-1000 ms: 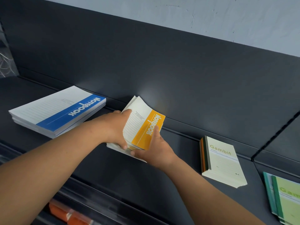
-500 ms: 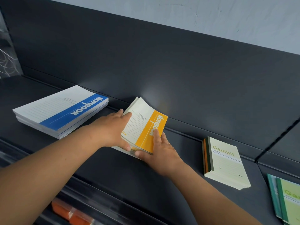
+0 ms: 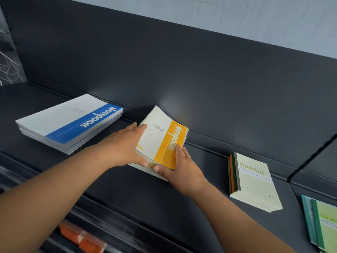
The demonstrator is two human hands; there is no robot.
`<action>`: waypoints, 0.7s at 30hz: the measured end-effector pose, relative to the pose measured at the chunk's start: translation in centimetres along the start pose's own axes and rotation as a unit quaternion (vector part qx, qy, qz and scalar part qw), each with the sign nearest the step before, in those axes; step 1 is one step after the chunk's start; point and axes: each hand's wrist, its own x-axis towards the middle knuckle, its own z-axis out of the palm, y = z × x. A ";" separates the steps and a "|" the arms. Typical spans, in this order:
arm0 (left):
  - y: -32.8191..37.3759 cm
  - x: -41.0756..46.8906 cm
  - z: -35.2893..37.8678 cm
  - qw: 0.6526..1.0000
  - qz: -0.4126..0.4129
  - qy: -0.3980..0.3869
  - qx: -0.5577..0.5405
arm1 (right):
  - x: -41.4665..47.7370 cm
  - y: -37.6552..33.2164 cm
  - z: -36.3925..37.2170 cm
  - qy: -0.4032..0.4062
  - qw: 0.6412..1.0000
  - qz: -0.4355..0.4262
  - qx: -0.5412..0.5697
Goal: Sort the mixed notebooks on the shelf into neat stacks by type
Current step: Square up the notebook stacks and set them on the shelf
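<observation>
A stack of small notebooks with a yellow band (image 3: 162,141) lies on the dark shelf (image 3: 127,194) against the back panel, its far end lifted. My left hand (image 3: 125,145) grips the stack's left edge, thumb under its near corner. My right hand (image 3: 179,170) holds the near right corner, fingers on the yellow band. A neat stack of larger notebooks with a blue band (image 3: 69,123) lies to the left. To the right lies a stack of cream Gambit notebooks (image 3: 253,183). Green Gambit notebooks (image 3: 322,225) show at the right edge.
The shelf's dark back panel (image 3: 182,70) rises right behind the stacks. A divider seam (image 3: 310,159) splits the shelf at the right. Orange packets (image 3: 80,240) lie on a lower shelf by the front lip. White wire (image 3: 9,68) hangs at far left.
The yellow-band stack has come down flatter onto the shelf. My right hand's fingers now lie on the cover, and my left hand stays on the left edge.
</observation>
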 end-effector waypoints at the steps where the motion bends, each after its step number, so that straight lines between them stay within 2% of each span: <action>1: 0.0 0.1 0.0 1.000 0.000 0.002 -0.004 | -0.1 0.0 0.0 0.000 1.000 0.002 -0.001; 10: -0.2 0.3 -0.5 1.000 -0.003 0.005 -0.015 | 0.0 -0.9 0.6 -0.003 1.000 0.013 -0.003; 17: 0.8 -0.2 -1.1 0.996 -0.020 -0.013 0.081 | -0.3 -0.7 0.2 0.015 1.000 0.024 0.008; 21: 1.3 -0.5 -1.4 0.995 -0.020 -0.020 0.097 | -0.4 -0.6 0.1 0.020 0.999 0.032 0.003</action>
